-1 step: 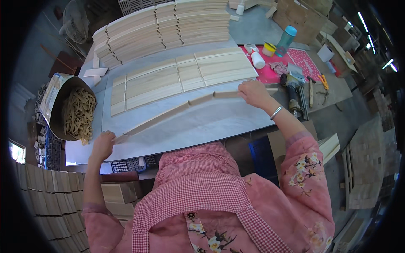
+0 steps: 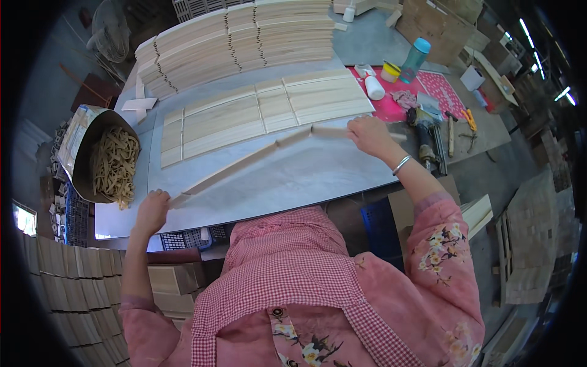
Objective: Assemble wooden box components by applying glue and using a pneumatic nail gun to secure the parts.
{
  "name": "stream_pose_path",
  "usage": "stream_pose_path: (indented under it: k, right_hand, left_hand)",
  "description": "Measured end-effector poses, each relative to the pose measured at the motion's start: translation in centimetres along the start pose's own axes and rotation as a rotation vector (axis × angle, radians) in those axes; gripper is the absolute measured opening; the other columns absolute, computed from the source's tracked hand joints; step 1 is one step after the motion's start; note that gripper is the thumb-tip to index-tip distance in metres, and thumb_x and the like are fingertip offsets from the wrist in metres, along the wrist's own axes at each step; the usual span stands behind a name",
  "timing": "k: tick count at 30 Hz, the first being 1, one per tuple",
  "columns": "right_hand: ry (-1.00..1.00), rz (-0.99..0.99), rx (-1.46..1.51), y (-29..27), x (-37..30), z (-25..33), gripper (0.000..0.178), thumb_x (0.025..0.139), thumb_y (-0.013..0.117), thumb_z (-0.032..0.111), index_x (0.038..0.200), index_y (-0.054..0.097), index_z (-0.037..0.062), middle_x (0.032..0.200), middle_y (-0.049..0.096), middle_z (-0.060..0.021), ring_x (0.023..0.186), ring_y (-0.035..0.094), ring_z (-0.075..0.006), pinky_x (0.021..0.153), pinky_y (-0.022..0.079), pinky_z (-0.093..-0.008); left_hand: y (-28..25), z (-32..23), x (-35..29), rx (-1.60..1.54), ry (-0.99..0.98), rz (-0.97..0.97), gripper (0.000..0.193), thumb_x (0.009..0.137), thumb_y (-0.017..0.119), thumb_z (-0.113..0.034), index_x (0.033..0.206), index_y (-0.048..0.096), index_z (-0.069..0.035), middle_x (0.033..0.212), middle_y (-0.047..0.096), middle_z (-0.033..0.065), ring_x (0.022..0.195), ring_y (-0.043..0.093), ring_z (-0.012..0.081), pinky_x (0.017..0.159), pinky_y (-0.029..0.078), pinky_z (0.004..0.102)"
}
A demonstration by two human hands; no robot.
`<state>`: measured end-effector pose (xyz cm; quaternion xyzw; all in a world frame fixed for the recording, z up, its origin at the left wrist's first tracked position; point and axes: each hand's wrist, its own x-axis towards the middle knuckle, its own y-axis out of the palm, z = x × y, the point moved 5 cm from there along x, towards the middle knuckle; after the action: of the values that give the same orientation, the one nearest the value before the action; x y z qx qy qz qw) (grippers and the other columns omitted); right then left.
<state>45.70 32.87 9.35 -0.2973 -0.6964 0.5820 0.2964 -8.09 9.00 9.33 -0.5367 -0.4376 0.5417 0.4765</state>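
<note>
A long, thin wooden slat with small notches along it spans the front of the table, on edge or tilted. My left hand is closed on its left end near the front edge. Toward the right end, my right hand grips it, and a short stretch sticks out past the fingers. Just beyond the slat lies a flat panel of pale wooden boards, crossed by thin grooves or strips. Behind the panel stands a tall stack of similar notched boards.
At the left, an open sack holds tan bands. On the right are a nail gun, a hammer, orange-handled pliers, a white bottle and a teal bottle. The tabletop's front edge is before my waist.
My left hand has shifted slightly right and my right hand very slightly right, both still holding the slat. The slat's middle has risen a little toward the panel.
</note>
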Motion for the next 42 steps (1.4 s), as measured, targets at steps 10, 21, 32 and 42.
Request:
stream_pose_path:
  k: [10, 21, 32, 42]
  right_hand:
    - [0.257, -0.167, 0.267, 1.8, 4.6, 2.2, 0.019, 0.088, 0.061, 0.016, 0.101, 0.069, 0.0048, 0.086, 0.073, -0.0161, 0.072, 0.070, -0.0364, 0.067, 0.054, -0.0481]
    - [0.105, 0.002, 0.811, -3.2, 5.7, 13.4, 0.017, 0.085, 0.069, 0.018, 0.094, 0.070, 0.0043, 0.084, 0.067, -0.0127, 0.075, 0.066, -0.0333, 0.067, 0.052, -0.0414]
    - [-0.485, -0.316, 0.513, -3.9, 4.0, 23.5, 0.017, 0.085, 0.075, 0.018, 0.091, 0.064, 0.0068, 0.082, 0.061, -0.0055, 0.071, 0.060, -0.0257, 0.066, 0.048, -0.0353]
    - [-0.390, -0.234, 0.597, -1.6, 3.8, 24.0, 0.018, 0.087, 0.075, 0.013, 0.093, 0.061, 0.0036, 0.085, 0.063, -0.0080, 0.071, 0.059, -0.0247, 0.067, 0.048, -0.0335]
  left_hand:
    - [-2.7, -10.5, 6.2, -0.067, 0.074, -0.046, 0.033, 0.085, 0.061, -0.030, 0.111, 0.069, -0.013, 0.089, 0.072, 0.0166, 0.088, 0.065, 0.0417, 0.075, 0.051, 0.0495]
    - [0.6, -6.8, 8.4, -0.418, 0.133, -0.105, 0.036, 0.077, 0.063, -0.017, 0.109, 0.067, -0.001, 0.103, 0.068, 0.0182, 0.082, 0.063, 0.0376, 0.077, 0.053, 0.0447]
    - [2.4, -4.5, 6.6, -1.280, -0.146, 0.045, 0.053, 0.080, 0.056, -0.004, 0.133, 0.051, -0.007, 0.115, 0.062, 0.0126, 0.074, 0.057, 0.0230, 0.062, 0.052, 0.0329]
    - [2.5, -4.6, 6.4, -1.284, -0.094, -0.040, 0.053, 0.082, 0.058, -0.002, 0.134, 0.050, -0.010, 0.107, 0.061, 0.0115, 0.069, 0.053, 0.0181, 0.059, 0.049, 0.0311]
